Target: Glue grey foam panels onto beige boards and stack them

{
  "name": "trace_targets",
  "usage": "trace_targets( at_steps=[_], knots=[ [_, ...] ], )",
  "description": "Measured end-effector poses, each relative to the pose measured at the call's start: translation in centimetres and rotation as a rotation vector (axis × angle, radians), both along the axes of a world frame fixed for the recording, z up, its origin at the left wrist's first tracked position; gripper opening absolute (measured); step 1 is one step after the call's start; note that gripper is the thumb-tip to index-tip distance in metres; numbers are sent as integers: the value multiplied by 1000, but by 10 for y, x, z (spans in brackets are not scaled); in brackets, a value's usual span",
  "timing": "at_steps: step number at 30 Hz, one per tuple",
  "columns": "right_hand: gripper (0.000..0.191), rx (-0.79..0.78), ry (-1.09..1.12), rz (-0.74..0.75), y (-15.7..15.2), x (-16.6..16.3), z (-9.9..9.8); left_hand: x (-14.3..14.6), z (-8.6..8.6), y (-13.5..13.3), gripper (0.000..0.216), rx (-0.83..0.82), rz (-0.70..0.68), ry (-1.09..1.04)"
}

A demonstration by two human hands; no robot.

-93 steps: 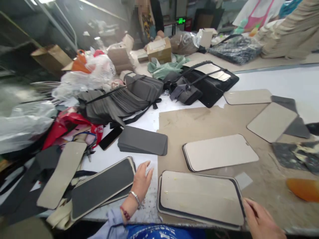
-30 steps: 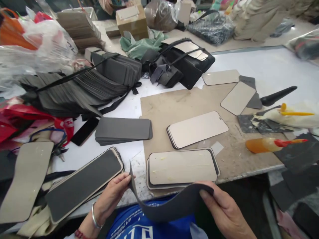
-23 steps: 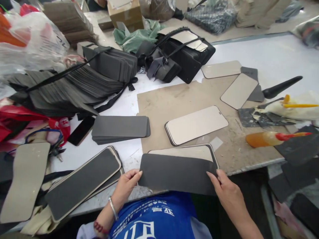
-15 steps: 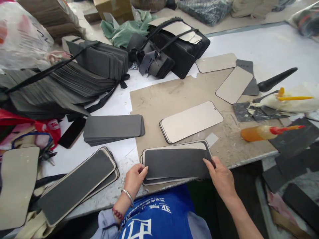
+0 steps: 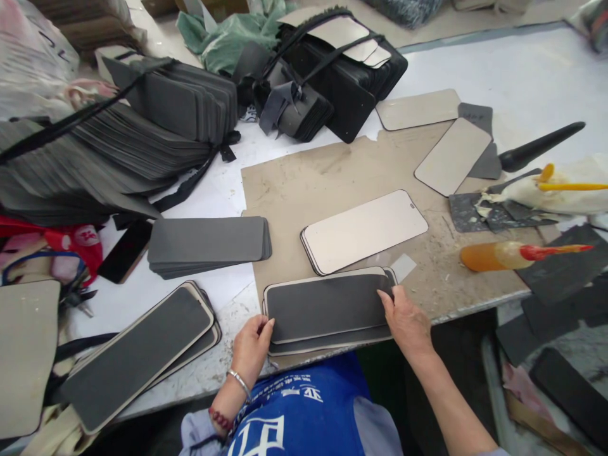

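Note:
Before me at the table edge lies a small stack of rounded rectangular panels. Its top panel, a dark grey sheet on a beige backing, shows a beige rim. My left hand pinches the left end between thumb and fingers. At the opposite end, my right hand grips the panel, thumb on top and fingers partly hidden. Underneath, another grey-and-beige panel sticks out at the near side. Just beyond is a stack of pale beige panels, and to the left a stack of plain grey sheets.
More grey-faced panels overlap at the left edge. Strapped bundles of grey sheets and black pieces stand behind. On the right are an orange glue bottle, a black-handled tool and a white bag with a yellow stick.
The top panel has shifted slightly left and up off the one beneath, with both hands holding its ends. Its beige rim now shows more evenly along the far side. The view has tilted slightly.

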State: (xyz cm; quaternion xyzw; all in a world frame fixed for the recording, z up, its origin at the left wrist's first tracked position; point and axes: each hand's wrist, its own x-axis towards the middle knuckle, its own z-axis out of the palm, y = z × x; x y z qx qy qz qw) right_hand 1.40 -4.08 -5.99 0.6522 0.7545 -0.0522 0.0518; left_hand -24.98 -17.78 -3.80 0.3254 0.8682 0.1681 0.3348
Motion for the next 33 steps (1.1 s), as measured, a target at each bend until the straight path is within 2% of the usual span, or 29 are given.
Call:
trace_targets(
  at_steps=[10, 15, 20, 27, 33],
  knots=[
    [28, -48, 5, -29, 5, -4, -2, 0, 0, 0, 34, -9, 37, -6],
    [28, -80, 173, -84, 9, 1, -6, -3, -2, 1, 34, -48, 37, -34],
    [39, -112, 355, -154, 14, 5, -9, -4, -3, 0, 33, -37, 43, -66],
    [42, -111, 332, -133, 15, 6, -14, -3, -9, -1, 27, 39, 63, -55],
    [46, -94, 327, -150, 16, 8, -20, -3, -7, 2, 19, 39, 88, -48]
  ],
)
